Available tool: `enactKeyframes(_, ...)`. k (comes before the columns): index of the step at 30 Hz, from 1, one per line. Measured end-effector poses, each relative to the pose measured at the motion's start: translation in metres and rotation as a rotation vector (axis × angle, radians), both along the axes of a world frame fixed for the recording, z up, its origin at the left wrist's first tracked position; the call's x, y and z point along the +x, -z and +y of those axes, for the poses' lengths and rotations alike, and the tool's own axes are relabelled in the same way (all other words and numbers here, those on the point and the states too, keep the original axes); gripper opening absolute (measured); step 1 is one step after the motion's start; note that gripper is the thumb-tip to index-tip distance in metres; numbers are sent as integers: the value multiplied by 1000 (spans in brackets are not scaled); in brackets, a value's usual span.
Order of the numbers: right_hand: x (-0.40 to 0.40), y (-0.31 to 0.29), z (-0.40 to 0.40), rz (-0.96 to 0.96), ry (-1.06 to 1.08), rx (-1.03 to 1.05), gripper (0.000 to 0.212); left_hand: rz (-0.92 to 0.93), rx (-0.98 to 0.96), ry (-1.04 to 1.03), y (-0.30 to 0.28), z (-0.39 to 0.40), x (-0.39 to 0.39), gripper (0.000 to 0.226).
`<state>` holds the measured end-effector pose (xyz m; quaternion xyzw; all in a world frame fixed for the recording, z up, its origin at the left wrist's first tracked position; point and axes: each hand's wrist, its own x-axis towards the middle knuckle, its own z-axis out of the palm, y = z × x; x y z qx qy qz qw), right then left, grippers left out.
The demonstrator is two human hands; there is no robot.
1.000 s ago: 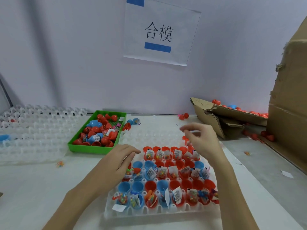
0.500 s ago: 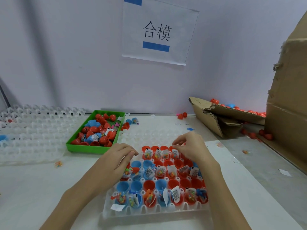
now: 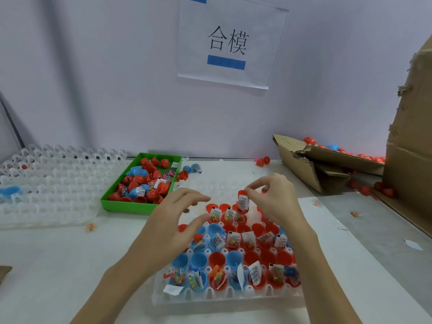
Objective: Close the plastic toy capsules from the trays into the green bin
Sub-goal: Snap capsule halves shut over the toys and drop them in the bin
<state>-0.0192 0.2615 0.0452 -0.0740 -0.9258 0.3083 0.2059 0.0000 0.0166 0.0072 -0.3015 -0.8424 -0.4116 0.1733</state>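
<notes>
Fingertips (image 3: pixel 253 192) of the right hand (image 3: pixel 275 202) pinch a red capsule (image 3: pixel 243 203) by its upper end, thumb and forefinger curled on it, and hold it raised just above the far rows of the clear tray (image 3: pixel 224 298); a small printed packet shows on the capsule's side; the left hand (image 3: pixel 173 228) hovers over the tray's left part with its fingers spread and loosely bent, holding nothing, its fingertips near the capsule but apart from it. Red and blue capsule halves (image 3: pixel 233 260) stand open in the tray's cells, many with a packet or small coloured toy parts inside; the tray lies on the white table (image 3: pixel 58 265), right in front of the person. Beyond the left hand sits the green bin (image 3: pixel 124 203), holding a heap of red and blue capsules; a blue capsule (image 3: pixel 195 168) and a red one lie on the table just beside its far right corner. To the left a stack of clear trays (image 3: pixel 46 183) spreads along the table, a blue piece (image 3: pixel 10 191) resting on it. On the right torn cardboard boxes (image 3: pixel 327 164) lie with red capsules scattered in and around them; a paper sign (image 3: pixel 230 40) with two characters and a blue bar hangs on the wall.
</notes>
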Motion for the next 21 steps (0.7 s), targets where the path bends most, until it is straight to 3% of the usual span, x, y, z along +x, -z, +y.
enactKeyframes(4,9,-3,-27,-37,-82,-101,7,-165,82,97,-1,16,11,64)
enactKeyframes(11,19,1,-52,0,-161,-303,4,-346,386,93,-5,19,11,34)
enactKeyframes(14,20,1,-58,-2,-219,-507,6,-414,488,94,-8,18,10,28)
enactKeyframes(18,25,-5,-63,-15,-364,-824,11,-468,528,52,-9,16,8,24)
enactKeyframes(21,27,-5,-62,10,-451,-836,14,-491,532,-1,-9,11,5,23)
